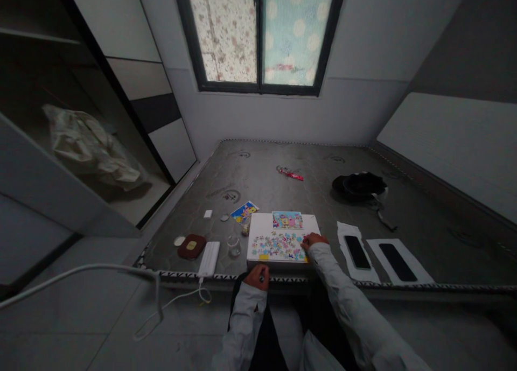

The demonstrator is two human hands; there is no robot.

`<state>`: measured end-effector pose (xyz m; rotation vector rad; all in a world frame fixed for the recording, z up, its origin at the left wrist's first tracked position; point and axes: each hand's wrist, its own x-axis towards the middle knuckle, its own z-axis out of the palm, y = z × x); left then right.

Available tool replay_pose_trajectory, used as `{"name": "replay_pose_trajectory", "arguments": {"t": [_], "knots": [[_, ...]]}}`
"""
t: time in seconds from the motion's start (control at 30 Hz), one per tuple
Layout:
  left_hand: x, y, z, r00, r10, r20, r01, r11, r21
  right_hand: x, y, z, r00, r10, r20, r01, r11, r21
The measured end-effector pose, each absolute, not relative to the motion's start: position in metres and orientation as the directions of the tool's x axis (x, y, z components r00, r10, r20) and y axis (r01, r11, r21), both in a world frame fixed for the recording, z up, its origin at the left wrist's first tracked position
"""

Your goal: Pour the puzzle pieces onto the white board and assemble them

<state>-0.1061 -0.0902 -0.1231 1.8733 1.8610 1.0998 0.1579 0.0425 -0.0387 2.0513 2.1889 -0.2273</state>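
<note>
The right hand (314,240) is laid open on the puzzle pieces (278,245) on the white board (258,223), while a small dark thing, too small to name, is held in the closed left hand (257,277) nearer the body.

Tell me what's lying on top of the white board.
Loose jigsaw pieces cover the white board, with a finished strip at its far edge. The right hand rests there, hiding whatever lies beneath it.

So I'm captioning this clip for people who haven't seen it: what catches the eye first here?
The white board strewn with colourful jigsaw pieces lies at the near edge of the grey mattress-like surface, with the right hand on its right edge. The left hand sits closed near the front edge. Two black phones on white sheets lie to the right, and a patterned window glows above.
</note>
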Motion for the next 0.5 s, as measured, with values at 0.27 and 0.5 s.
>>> {"name": "replay_pose_trajectory", "arguments": {"t": [0.27, 0.5], "knots": [[-0.1051, -0.0935, -0.1245, -0.115, 0.943, 0.312, 0.702, -0.145, 0.697, 0.1524, 0.0461, -0.0368, -0.191, 0.959, -0.207, 0.981, 0.192, -0.014], [-0.1065, -0.0923, -0.1257, -0.122, 0.958, 0.260, 0.683, -0.109, 0.723, 0.1558, 0.0437, -0.0371, -0.196, 0.963, -0.183, 0.980, 0.195, -0.024]]}}
